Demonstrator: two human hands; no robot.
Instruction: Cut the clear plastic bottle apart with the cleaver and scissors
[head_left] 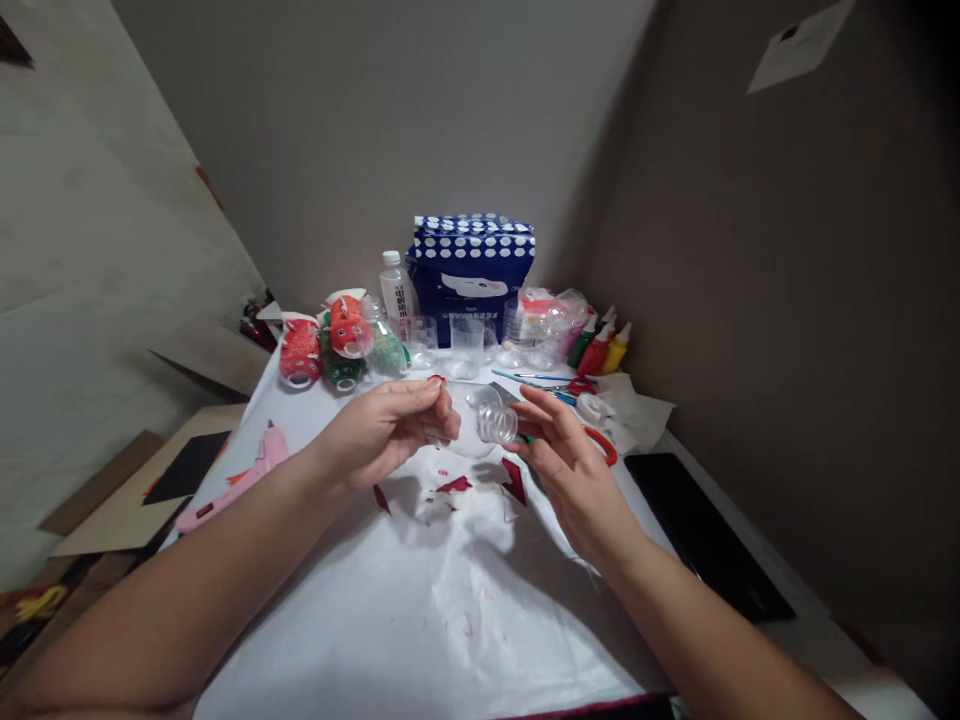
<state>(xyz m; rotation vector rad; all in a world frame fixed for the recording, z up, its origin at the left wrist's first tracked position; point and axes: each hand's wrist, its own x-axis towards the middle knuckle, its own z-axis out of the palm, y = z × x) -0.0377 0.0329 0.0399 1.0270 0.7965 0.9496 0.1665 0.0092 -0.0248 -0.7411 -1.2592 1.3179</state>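
Note:
My left hand (382, 430) is closed around the wide end of a clear plastic bottle top (480, 425), held above the table. My right hand (566, 460) has its fingers curled at the bottle's threaded neck, touching it from the right. A small red piece shows at my left fingertips. Red paper scraps (454, 485) lie on the white sheet (450, 600) right under my hands. Scissors with red handles (604, 445) lie partly hidden behind my right hand.
At the back stand a blue dotted bag (471, 265), a water bottle (396, 285), clear cups (465, 345), red and green fish-like bottle crafts (330, 345) and paint bottles (600, 345). A pink glue gun (236, 480) lies left; a black tablet (705, 540) lies right.

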